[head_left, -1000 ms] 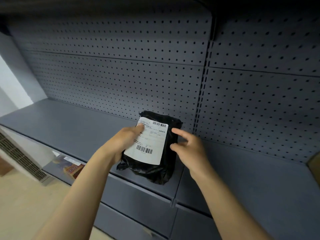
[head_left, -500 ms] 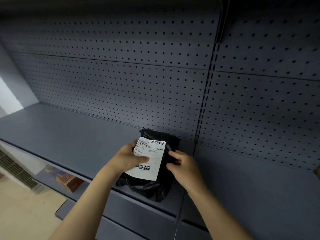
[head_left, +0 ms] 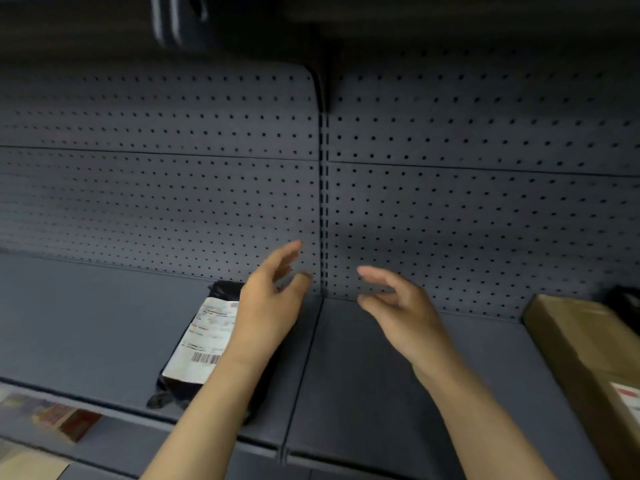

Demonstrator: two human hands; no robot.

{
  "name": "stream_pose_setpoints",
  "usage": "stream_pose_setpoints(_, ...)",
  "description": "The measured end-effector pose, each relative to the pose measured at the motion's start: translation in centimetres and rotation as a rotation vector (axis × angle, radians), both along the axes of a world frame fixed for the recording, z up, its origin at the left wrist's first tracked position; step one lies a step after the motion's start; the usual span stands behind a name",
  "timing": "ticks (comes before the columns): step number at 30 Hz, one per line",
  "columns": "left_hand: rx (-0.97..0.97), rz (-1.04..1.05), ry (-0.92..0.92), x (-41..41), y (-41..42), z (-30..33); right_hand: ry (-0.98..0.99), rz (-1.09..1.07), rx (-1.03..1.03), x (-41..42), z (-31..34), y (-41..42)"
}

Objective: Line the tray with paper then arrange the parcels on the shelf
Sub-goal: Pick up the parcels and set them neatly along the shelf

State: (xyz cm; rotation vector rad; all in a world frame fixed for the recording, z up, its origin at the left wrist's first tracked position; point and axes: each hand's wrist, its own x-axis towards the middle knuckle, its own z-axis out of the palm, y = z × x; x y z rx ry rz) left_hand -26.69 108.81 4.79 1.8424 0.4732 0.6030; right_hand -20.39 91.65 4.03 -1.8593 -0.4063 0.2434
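Both grips, left hand (head_left: 266,306) and right hand (head_left: 405,311), spread empty above black parcel (head_left: 194,386), label writing blurred.

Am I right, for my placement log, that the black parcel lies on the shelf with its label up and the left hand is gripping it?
Not quite. The black parcel does lie on the shelf with its label up, but the left hand is not gripping it: its fingers are spread open above the parcel. The head view shows this.
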Motion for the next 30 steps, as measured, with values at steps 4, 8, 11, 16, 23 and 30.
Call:
stream_pose_setpoints(4, -0.101, -0.098, -0.051, 2.4, -6.1, 0.8, -0.009, -0.085, 0.054, 1.0, 1.6, -5.9)
stream_pose_setpoints(8, -0.191, -0.177, -0.091, 4.7, -12.3, 0.9, -0.031, -0.205, 0.083, 2.4, 2.1, -11.6)
stream_pose_setpoints(11, -0.235, -0.24, -0.075, 6.3, -16.8, 1.0, -0.054, -0.308, 0.122, 3.3, 2.3, -15.9)
stream_pose_setpoints(16, -0.278, -0.307, -0.015, 8.0, -22.6, 1.0, -0.062, -0.394, 0.11, 4.2, 2.4, -22.4)
stream_pose_setpoints(23, -0.297, -0.408, 0.095, 9.6, -29.5, -0.2, -0.017, -0.5, 0.072, 5.1, 0.8, -29.2)
stream_pose_setpoints(30, -0.215, -0.522, 0.265, 11.1, -33.4, -4.7, 0.066, -0.492, -0.196, 5.5, -2.3, -32.0)
